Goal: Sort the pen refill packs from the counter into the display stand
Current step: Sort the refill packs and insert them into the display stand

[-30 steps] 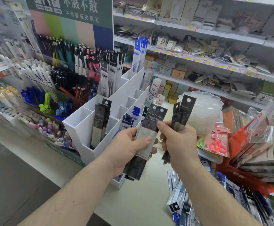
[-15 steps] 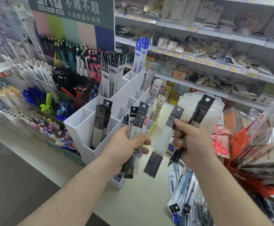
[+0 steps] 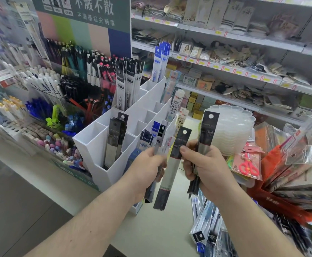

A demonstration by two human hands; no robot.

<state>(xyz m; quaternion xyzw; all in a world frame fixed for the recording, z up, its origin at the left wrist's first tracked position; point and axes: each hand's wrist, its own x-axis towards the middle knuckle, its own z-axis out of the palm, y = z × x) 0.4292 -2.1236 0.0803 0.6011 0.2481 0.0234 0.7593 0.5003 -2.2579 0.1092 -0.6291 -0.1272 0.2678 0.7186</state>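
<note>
My left hand [image 3: 147, 164] gripped several refill packs [image 3: 152, 184] and my right hand [image 3: 205, 166] pinched two more [image 3: 172, 167] before the display stand [image 3: 103, 145], near the surface's front edge, where that thin pinch risked dropping one

place: stationery shop | evidence: price-tagged shelves [image 3: 244, 71] of packaged goods; pen display rack [image 3: 73, 75]; white display stand [image 3: 114, 173] on counter [image 3: 151, 229]
</note>
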